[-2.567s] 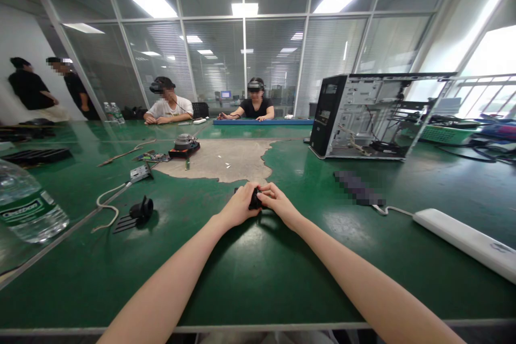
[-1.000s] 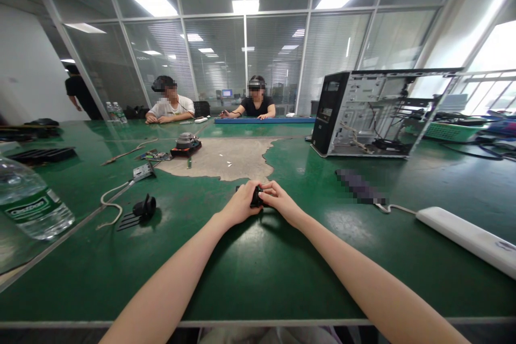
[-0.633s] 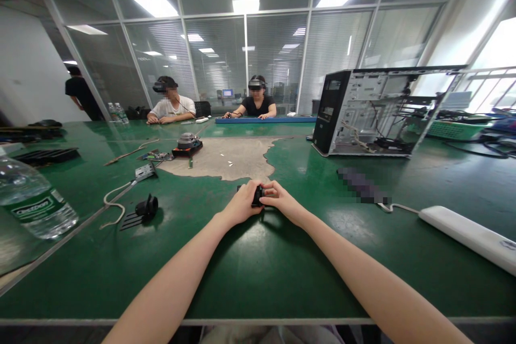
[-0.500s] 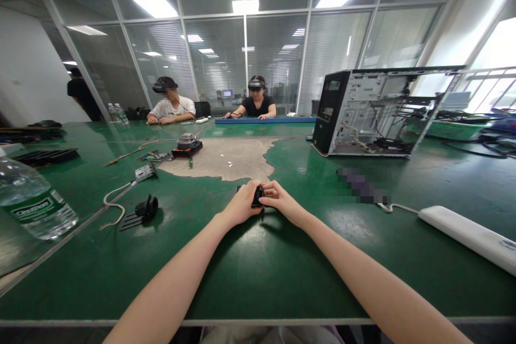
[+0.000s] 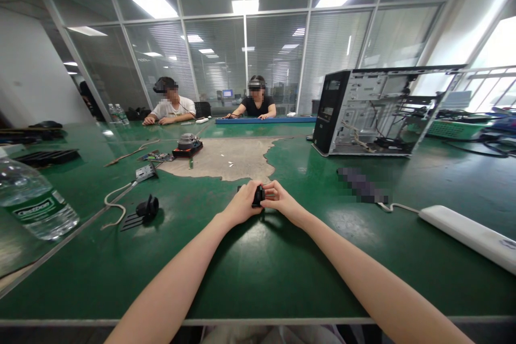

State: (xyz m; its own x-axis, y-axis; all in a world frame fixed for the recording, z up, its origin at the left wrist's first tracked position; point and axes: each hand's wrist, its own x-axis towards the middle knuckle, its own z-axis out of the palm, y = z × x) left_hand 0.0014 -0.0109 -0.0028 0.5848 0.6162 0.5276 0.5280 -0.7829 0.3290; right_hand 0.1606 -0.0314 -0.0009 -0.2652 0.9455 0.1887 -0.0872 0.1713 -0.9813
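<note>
A small black part (image 5: 258, 195), its exact kind too small to make out, sits between my two hands just above the green table. My left hand (image 5: 244, 201) is closed around its left side, fingers hiding much of it. From the right, my right hand (image 5: 279, 198) pinches the part's edge with thumb and fingertips. To the left lies a black plastic piece (image 5: 145, 207) with a round end and thin prongs. Near it a metal bracket (image 5: 145, 172) rests beside a pale cord (image 5: 115, 202).
An open computer case (image 5: 334, 113) stands at the back right. A white power strip (image 5: 463, 234) lies at right, a water bottle (image 5: 36, 199) at left. A round metal-and-black component (image 5: 187, 144) sits on the table's bare patch (image 5: 242, 158). Two people sit across the table.
My hands and the black part stay almost in place, with only a slight shift of my right fingers. A person at the far left has moved mostly out of sight.
</note>
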